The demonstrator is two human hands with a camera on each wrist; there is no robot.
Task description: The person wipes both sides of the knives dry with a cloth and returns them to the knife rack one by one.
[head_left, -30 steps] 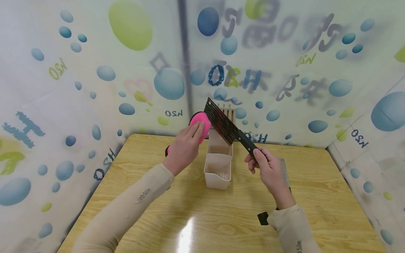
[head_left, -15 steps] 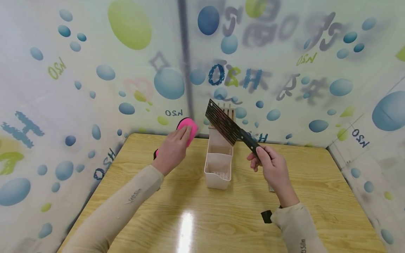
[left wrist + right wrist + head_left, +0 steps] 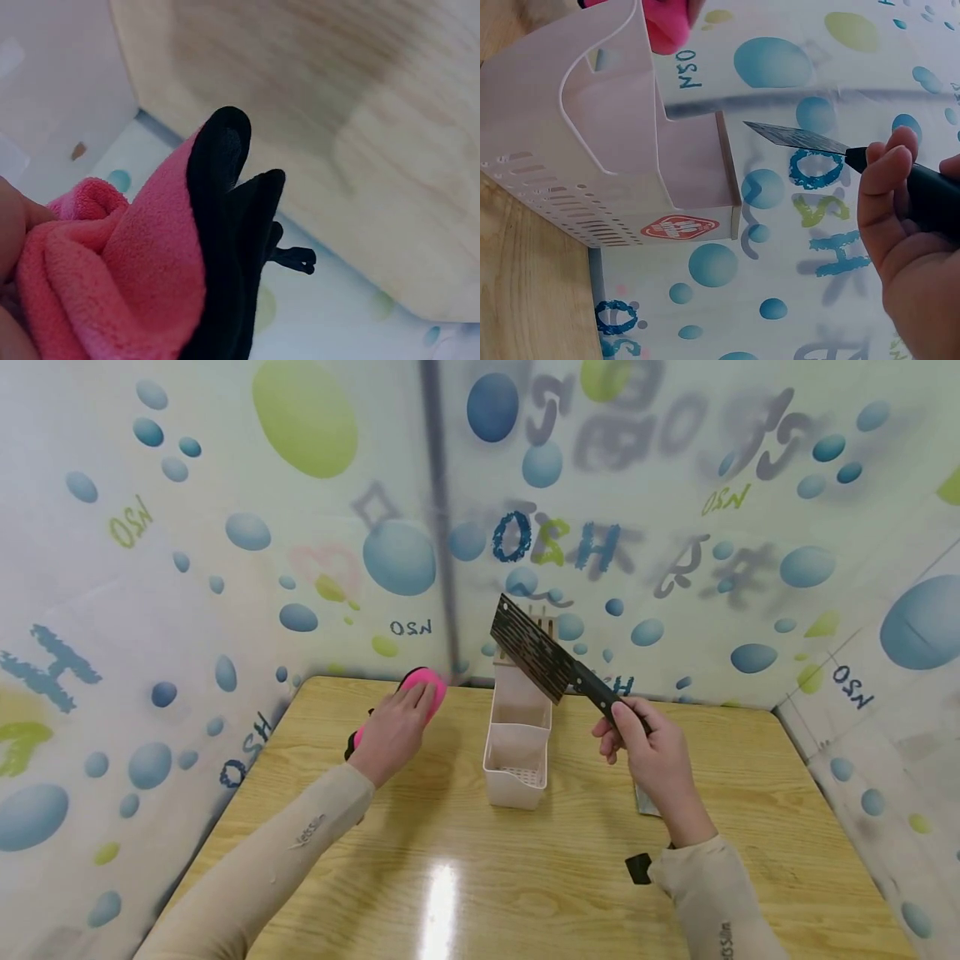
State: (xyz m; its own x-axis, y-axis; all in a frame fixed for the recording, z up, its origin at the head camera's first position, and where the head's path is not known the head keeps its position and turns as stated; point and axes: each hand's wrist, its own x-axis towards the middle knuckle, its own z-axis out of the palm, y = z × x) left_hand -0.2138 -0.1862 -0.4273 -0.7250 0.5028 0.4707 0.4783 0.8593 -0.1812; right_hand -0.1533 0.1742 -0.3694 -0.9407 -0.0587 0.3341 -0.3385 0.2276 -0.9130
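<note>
My left hand (image 3: 392, 732) grips a fluffy pink cloth (image 3: 433, 683) with black edging, over the left part of the table. Up close in the left wrist view, the bunched pink cloth (image 3: 154, 247) shows its black border and a small black loop. In my right hand (image 3: 662, 766) is the black handle of a cleaver (image 3: 531, 647) with a dark, streaked blade. The blade slants up to the left, in front of the holder's slotted back in the head view. Between the hands stands a pale pinkish knife holder (image 3: 516, 793) with stepped compartments; the right wrist view shows its perforated side (image 3: 622, 202).
The wooden table (image 3: 360, 885) reaches back to walls (image 3: 660, 468) covered with printed bubbles. A flat grey object (image 3: 646, 802) lies partly hidden behind my right hand. A black piece (image 3: 638, 868) sticks out at the right cuff.
My left hand has drawn the pink cloth away from the blade, leftward and down. The right hand, with the cleaver, has shifted slightly to the right. The holder stays put.
</note>
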